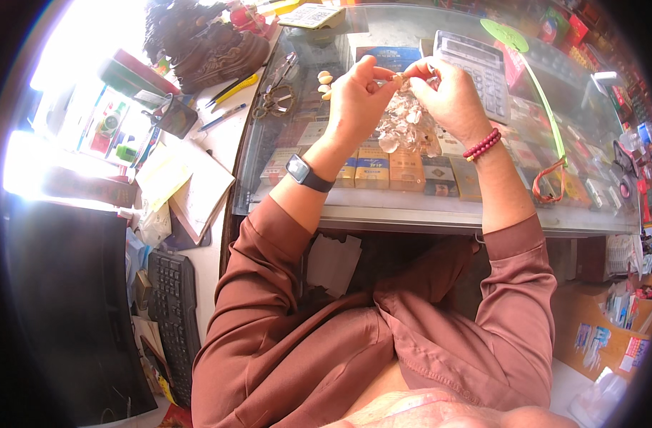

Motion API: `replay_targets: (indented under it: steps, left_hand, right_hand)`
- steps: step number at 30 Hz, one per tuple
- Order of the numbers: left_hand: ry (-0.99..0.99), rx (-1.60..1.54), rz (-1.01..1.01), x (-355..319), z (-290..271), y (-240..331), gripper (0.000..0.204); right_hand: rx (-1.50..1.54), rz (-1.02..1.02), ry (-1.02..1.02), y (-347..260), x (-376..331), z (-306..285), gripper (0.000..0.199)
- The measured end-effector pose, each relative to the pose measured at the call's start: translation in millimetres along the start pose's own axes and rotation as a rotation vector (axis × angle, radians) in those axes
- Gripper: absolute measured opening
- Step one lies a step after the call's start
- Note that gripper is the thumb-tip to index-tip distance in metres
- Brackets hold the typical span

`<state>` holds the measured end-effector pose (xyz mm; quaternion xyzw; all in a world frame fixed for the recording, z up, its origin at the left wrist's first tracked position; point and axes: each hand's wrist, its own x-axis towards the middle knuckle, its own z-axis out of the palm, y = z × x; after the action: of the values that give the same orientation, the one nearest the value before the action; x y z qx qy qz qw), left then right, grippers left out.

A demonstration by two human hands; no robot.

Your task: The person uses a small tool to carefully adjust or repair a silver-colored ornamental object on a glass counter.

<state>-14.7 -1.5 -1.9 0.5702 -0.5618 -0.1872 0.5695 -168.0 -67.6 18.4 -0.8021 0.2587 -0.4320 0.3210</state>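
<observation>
Above the glass counter (326,200), my left hand (361,96) and my right hand (451,96) meet with fingertips pinched together. Between them is a small pale piece (398,79), mostly covered by the fingers, so its kind does not show clearly. Just below the fingertips lies a heap of thin whitish husks or shells (406,128) on the glass. Several smooth, pale oval pieces (325,80), like nuts or peeled cloves, sit left of my left hand. A dark smartwatch is on my left wrist and a red bead bracelet on my right.
A calculator (471,71) lies right of the husks, with a green fan-shaped thing (504,34) beyond it. Scissors and keys (274,101) rest at the counter's left side. Boxes (372,170) show under the glass. Farther left are papers, a keyboard (173,314) and a dark monitor (69,307).
</observation>
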Motion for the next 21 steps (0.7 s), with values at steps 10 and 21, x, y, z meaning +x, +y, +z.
replay_targets:
  steps: [10,21]
  left_hand:
    - [-0.005,0.428,0.313,-4.8,0.6,1.9,0.013]
    - [-0.084,0.491,0.374,-4.9,0.4,-1.9,0.018]
  right_hand:
    - [-0.071,-0.022,-0.065,0.4,-0.2,-1.0,0.011]
    - [-0.158,-0.032,-0.145,0.5,-0.7,-3.2,0.010]
